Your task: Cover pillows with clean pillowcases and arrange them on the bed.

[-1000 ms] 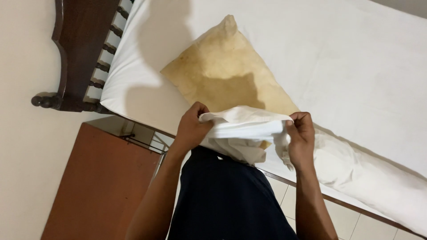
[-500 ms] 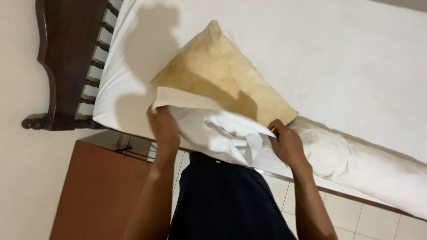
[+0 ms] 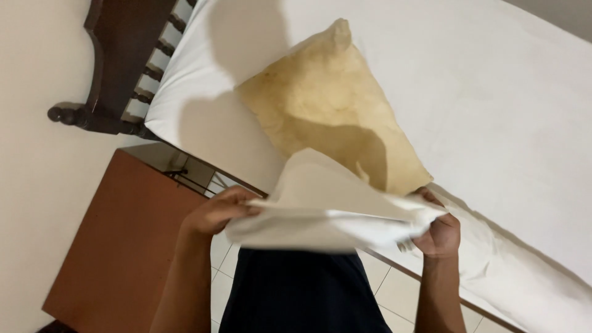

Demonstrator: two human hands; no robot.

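Holding a white pillowcase point(image 3: 327, 213) spread open, left hand point(image 3: 216, 213) and right hand point(image 3: 439, 231) both pinch its edges shut. It's lifted and flared wider than a second ago, mouth hovering beside the yellowed pillow point(image 3: 327, 126) on the bed point(image 3: 493, 92).

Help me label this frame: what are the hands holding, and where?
Both hands, left hand and right hand, grip a white pillowcase at opposite ends of one edge.

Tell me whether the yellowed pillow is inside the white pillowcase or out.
Out. The pillow lies bare on the bed, while both hands hold the pillowcase in front of it.
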